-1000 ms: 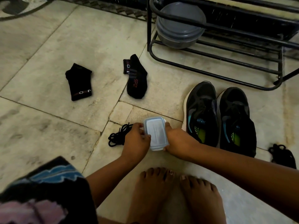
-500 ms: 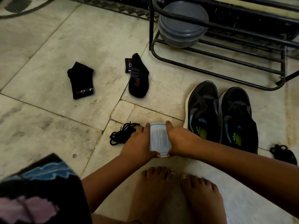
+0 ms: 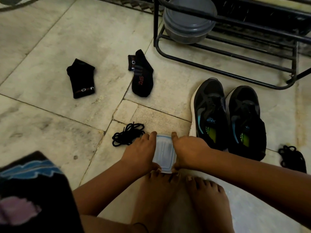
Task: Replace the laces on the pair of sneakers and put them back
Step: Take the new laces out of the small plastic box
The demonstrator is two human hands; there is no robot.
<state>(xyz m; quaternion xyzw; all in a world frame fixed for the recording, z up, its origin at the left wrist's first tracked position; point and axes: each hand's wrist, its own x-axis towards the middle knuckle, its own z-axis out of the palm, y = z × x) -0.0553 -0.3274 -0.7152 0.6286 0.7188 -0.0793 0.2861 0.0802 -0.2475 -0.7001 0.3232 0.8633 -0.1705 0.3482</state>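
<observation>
A small translucent plastic box with a pale blue lid [image 3: 164,153] sits low over the floor in front of my toes. My left hand [image 3: 141,153] grips its left side and my right hand [image 3: 189,151] grips its right side, thumbs at the near end. A bundle of black laces [image 3: 126,134] lies on the floor just left of my left hand. Two black sneakers [image 3: 210,113] [image 3: 246,121] stand side by side to the right, toes pointing away. A second bundle of black laces [image 3: 292,158] lies at the far right.
Two black socks [image 3: 82,79] [image 3: 142,75] lie on the marble floor farther out. A black metal shoe rack [image 3: 235,47] stands at the back right with a grey lidded tub [image 3: 188,22] on it. My bare feet [image 3: 181,202] are below the box.
The box has come down and toward my feet, tipping from lid-up facing me to lying flatter. Both hands have stayed on its sides.
</observation>
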